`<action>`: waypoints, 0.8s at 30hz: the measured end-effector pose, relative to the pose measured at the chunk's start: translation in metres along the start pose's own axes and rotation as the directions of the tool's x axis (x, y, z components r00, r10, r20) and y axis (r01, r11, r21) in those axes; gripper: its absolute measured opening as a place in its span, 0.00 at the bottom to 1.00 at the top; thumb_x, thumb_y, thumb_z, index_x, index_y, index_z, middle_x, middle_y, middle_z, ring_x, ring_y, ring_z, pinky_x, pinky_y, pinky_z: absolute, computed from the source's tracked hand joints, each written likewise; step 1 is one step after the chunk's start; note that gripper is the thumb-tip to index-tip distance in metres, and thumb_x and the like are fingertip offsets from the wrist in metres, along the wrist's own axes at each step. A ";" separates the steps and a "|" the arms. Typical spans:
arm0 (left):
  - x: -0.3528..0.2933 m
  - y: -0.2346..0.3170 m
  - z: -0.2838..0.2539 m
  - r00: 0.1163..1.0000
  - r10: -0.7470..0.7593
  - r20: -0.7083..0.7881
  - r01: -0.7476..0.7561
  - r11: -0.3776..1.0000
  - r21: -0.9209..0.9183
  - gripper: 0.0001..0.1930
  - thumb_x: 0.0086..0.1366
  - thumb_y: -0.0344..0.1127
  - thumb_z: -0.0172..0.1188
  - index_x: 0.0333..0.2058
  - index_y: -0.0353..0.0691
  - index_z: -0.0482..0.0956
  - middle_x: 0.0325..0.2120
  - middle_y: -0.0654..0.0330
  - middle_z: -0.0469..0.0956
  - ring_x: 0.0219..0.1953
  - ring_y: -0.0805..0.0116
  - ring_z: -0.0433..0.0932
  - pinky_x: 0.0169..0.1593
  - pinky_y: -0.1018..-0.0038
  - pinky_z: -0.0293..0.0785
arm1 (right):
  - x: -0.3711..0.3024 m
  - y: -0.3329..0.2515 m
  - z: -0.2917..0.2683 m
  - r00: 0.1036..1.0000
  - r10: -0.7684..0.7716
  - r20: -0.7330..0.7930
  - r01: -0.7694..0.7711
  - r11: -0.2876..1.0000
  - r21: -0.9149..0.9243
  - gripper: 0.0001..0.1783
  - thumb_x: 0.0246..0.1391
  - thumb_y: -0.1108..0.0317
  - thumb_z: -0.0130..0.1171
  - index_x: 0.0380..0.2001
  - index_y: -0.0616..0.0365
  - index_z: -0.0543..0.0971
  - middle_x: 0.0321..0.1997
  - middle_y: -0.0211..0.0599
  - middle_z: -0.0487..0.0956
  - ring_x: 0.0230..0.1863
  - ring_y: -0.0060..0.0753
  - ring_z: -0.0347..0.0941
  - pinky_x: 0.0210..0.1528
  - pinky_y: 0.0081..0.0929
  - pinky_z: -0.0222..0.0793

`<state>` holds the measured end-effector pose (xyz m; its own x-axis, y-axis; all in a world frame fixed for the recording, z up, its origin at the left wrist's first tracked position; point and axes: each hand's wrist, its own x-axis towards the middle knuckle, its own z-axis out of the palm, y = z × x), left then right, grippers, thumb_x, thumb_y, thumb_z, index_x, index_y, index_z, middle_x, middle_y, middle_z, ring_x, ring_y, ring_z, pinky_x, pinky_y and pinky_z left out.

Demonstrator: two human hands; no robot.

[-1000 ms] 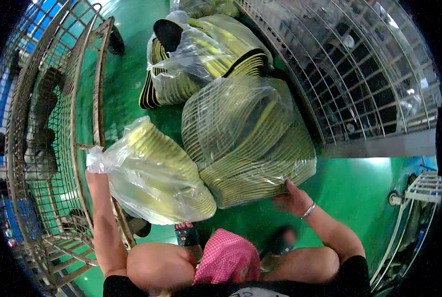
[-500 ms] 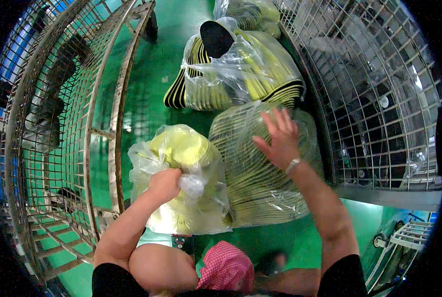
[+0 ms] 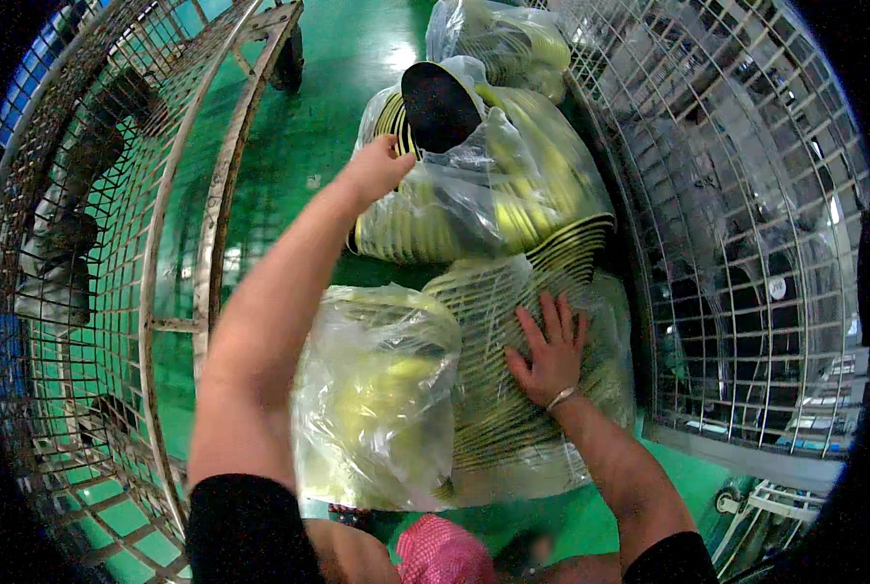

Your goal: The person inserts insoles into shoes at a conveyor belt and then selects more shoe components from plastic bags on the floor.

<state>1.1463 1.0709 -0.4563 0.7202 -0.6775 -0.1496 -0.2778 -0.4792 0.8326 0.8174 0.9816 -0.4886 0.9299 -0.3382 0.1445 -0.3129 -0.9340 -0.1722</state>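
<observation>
My left hand [image 3: 380, 175] reaches forward to a clear plastic bag [image 3: 435, 209] stuffed with stacked yellow-and-black curved pieces. Its fingers are closed at the bag's open side, seemingly on the film; the exact grip is partly hidden. A black oval piece [image 3: 442, 107] sticks out of that bag just beyond the fingers. My right hand [image 3: 555, 358] lies flat with fingers spread on a nearer clear bag [image 3: 498, 409] of similar stacked, striped pieces. Left of it stands another clear bag [image 3: 376, 399] with pale yellow pieces inside, touching its neighbour.
A wire mesh cart [image 3: 177, 195] stands along the left, and a mesh cage [image 3: 746, 292] with bagged dark items lines the right. Another filled bag [image 3: 503, 44] sits at the far end. A white wheeled rack [image 3: 780, 506] is at lower right on the green floor [image 3: 347, 58].
My left hand has let go of the near left bag's gathered top and moved forward to the farther bag. My right hand has come down onto the bag beneath it.
</observation>
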 end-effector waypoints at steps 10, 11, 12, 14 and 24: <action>0.068 -0.008 0.074 0.887 -0.180 -0.425 -0.116 0.805 -0.582 0.28 0.46 0.38 0.59 0.45 0.32 0.62 0.37 0.49 0.71 0.38 0.60 0.71 0.39 0.71 0.66 | -0.003 0.013 0.011 1.000 -0.002 0.003 0.002 1.000 0.007 0.29 0.38 0.51 0.52 0.48 0.44 0.65 0.58 0.44 0.52 0.59 0.51 0.43 0.56 0.55 0.31; 0.072 -0.009 0.075 0.886 -0.126 -0.445 -0.151 0.830 -0.536 0.28 0.46 0.37 0.59 0.45 0.33 0.62 0.35 0.50 0.72 0.36 0.60 0.72 0.39 0.72 0.67 | -0.003 0.014 0.012 1.000 -0.013 -0.005 0.013 1.000 -0.001 0.29 0.38 0.51 0.52 0.48 0.45 0.65 0.58 0.44 0.52 0.59 0.51 0.43 0.56 0.55 0.31; 0.075 -0.007 0.082 0.795 -0.117 -0.595 -0.218 0.860 -0.461 0.25 0.45 0.36 0.60 0.43 0.36 0.64 0.30 0.53 0.73 0.31 0.62 0.73 0.37 0.72 0.67 | -0.003 0.015 0.013 1.000 -0.017 -0.008 0.017 1.000 0.001 0.29 0.38 0.51 0.52 0.47 0.45 0.65 0.58 0.44 0.52 0.59 0.51 0.43 0.56 0.55 0.31; 0.076 -0.009 0.088 0.761 -0.139 -0.634 -0.213 0.870 -0.446 0.23 0.45 0.36 0.60 0.41 0.37 0.65 0.28 0.54 0.73 0.29 0.62 0.72 0.35 0.72 0.67 | -0.004 0.016 0.014 1.000 -0.028 -0.013 0.028 1.000 0.005 0.29 0.38 0.51 0.52 0.47 0.45 0.66 0.58 0.45 0.53 0.59 0.51 0.43 0.56 0.55 0.30; 0.056 0.000 0.085 0.697 -0.172 -0.696 -0.306 0.806 -0.507 0.25 0.44 0.30 0.61 0.40 0.42 0.58 0.21 0.61 0.68 0.24 0.69 0.68 0.31 0.74 0.64 | -0.004 0.014 0.013 1.000 0.002 0.019 -0.003 1.000 0.024 0.30 0.36 0.52 0.52 0.47 0.47 0.66 0.57 0.45 0.54 0.59 0.51 0.42 0.56 0.55 0.29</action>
<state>1.1328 0.9854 -0.5095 0.9924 -0.0019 0.1234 -0.1225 0.1042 0.9870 0.8116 0.9710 -0.5043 0.9328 -0.3380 0.1253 -0.3107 -0.9300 -0.1964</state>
